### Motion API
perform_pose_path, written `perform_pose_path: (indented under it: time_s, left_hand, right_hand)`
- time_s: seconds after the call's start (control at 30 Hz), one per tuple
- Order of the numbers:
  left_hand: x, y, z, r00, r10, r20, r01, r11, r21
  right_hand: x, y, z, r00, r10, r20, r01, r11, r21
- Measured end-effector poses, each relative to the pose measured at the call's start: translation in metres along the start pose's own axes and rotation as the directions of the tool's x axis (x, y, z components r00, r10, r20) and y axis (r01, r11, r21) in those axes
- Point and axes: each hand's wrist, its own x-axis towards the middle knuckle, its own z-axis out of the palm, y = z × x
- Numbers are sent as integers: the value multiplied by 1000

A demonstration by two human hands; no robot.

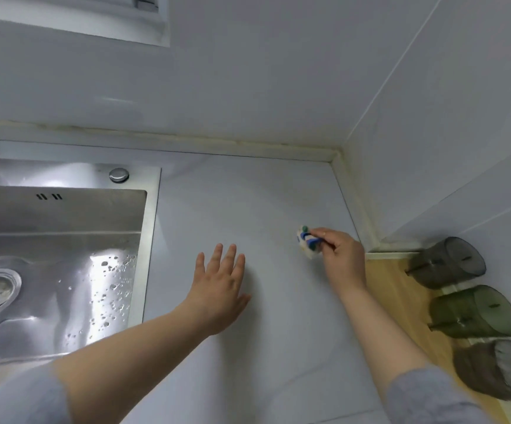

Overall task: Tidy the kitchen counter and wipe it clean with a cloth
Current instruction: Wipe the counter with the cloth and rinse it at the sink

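Pale surface (248, 209), tiled corner (338, 154), one wet steel sink (64, 240), three tinted cups (474, 312) on right wall, left hand (220, 286) spread, empty, right hand (344, 258) pinching one small multicoloured item (307, 241)

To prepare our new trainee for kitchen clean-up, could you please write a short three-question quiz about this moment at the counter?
1. True or false: the left hand is open, fingers spread, over the counter.
2. What does the right hand pinch?
A) a small white item with blue and green marks
B) a metal spoon
C) a drinking glass
3. Fill in: ___ tinted cups sit along the wall at the right.

Key: 1 true; 2 A; 3 three.
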Motion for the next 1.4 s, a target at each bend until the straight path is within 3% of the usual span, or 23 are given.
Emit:
perform_pose_path:
  time_s: [0.4, 0.67, 0.83, 1.0, 1.4]
  left_hand:
    - [150, -26, -19, 996, -46, -78, 45, 999, -4]
    - [170, -38, 1, 984, 0, -177, -3, 1000, -19]
    - [170, -39, 2, 978, 0, -210, -4, 1000, -21]
    - [169, -40, 2, 981, 11, -196, -17, 999, -29]
    - [142, -18, -22, 992, -96, -81, 102, 992, 75]
  right_hand:
    - [180, 21, 58, 984, -170, 50, 171, 985, -17]
    - [237, 43, 100, 971, -190, 142, 201, 978, -63]
    - [231, 47, 104, 976, -182, 115, 180, 983, 33]
    - [213, 47, 98, 988, -52, 145, 36, 993, 115]
    - [74, 51, 57, 990, -65, 127, 52, 993, 104]
